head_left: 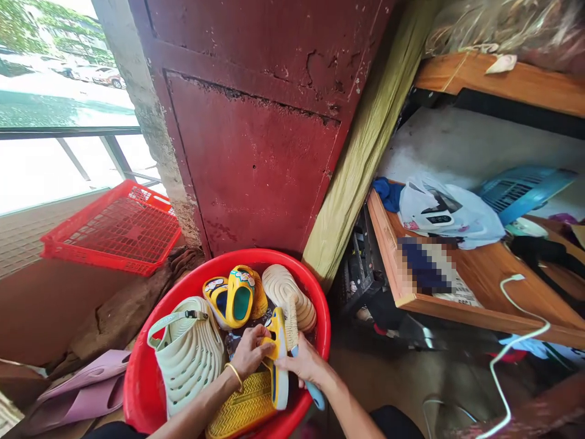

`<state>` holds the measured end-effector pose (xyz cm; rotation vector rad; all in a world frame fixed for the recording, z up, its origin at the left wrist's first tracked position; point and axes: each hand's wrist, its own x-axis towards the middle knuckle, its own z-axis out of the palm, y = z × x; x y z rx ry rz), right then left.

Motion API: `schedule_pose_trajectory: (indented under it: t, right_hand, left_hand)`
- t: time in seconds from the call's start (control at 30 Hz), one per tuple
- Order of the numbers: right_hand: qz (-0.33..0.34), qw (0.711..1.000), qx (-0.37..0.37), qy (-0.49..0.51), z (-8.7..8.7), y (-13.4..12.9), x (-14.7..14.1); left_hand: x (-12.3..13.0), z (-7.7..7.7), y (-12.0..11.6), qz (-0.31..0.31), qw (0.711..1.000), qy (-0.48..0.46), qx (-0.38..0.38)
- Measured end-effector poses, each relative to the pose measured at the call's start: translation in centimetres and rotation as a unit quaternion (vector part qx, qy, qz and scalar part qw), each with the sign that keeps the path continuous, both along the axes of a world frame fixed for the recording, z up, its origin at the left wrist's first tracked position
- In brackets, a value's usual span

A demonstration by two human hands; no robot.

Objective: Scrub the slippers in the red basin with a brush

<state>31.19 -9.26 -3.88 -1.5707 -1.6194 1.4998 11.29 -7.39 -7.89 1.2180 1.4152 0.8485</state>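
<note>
My left hand (250, 352) is closed on a small yellow sandal (278, 350) with a white sole edge, tilted on its side over a red basin (325, 317). In my right hand (307, 364) is a scrub brush (292, 320) with pale bristles and a blue handle; its bristles are beside the sandal's sole. A pair of yellow children's sandals (240, 299) rests at the basin's back. Cream clogs (194, 347) lie at the left, and a cream sole (286, 286) shows at the back right. Under my hands is a yellow zigzag-patterned sole (242, 402).
Left of the basin are mauve slippers (86, 390) and a red plastic crate (123, 228). A dark red door (251, 164) stands behind. On the right, a wooden bunk (512, 286) holds a white plastic bag (450, 213) and a blue fan part (525, 189); a white cable (496, 378) hangs down.
</note>
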Motion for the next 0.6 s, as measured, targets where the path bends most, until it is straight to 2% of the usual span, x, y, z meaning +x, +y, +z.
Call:
schedule_pose_trajectory:
  t: [0.07, 0.13, 0.2, 0.27, 0.3, 0.33, 0.4, 0.47, 0.53, 0.6]
  right_hand:
    - [-0.053, 0.998, 0.029, 0.012, 0.3, -0.2, -0.1]
    - [-0.100, 0.992, 0.040, 0.061, 0.5, -0.1, -0.1]
    - [-0.129, 0.981, 0.046, 0.138, 0.6, 0.3, -0.2]
    - [-0.141, 0.968, 0.051, 0.203, 0.3, 0.7, -0.8]
    - [-0.141, 0.964, 0.051, 0.220, 0.1, 0.9, -1.2]
    - [-0.138, 0.964, 0.050, 0.222, -0.1, 0.9, -1.6]
    - [-0.120, 0.976, 0.056, 0.176, -0.6, 0.7, -2.5]
    - [-0.100, 0.985, 0.120, 0.078, -0.9, 0.1, -3.1]
    - [-0.073, 0.969, 0.235, -0.032, -1.0, -0.7, -3.5]
    - [-0.018, 0.936, 0.329, -0.126, -1.0, -1.2, -3.6]
  left_hand:
    - [-0.1, 1.2, 0.4, -0.007, 0.998, 0.006, 0.055]
    - [-0.3, 2.4, 0.9, -0.005, 0.994, -0.033, 0.102]
    - [-0.5, 3.5, 1.3, 0.054, 0.985, -0.102, 0.128]
    - [-0.6, 4.4, 1.3, 0.146, 0.973, -0.139, 0.114]
    - [-0.6, 4.6, 1.2, 0.163, 0.972, -0.147, 0.088]
    - [-0.6, 4.8, 1.0, 0.151, 0.974, -0.162, 0.051]
    - [-0.5, 4.9, 0.4, 0.076, 0.970, -0.229, -0.031]
    - [-0.4, 4.7, 0.0, 0.035, 0.949, -0.303, -0.077]
    - [-0.5, 4.5, 0.1, 0.067, 0.950, -0.299, -0.063]
    - [-0.8, 4.4, 0.6, 0.100, 0.971, -0.216, -0.008]
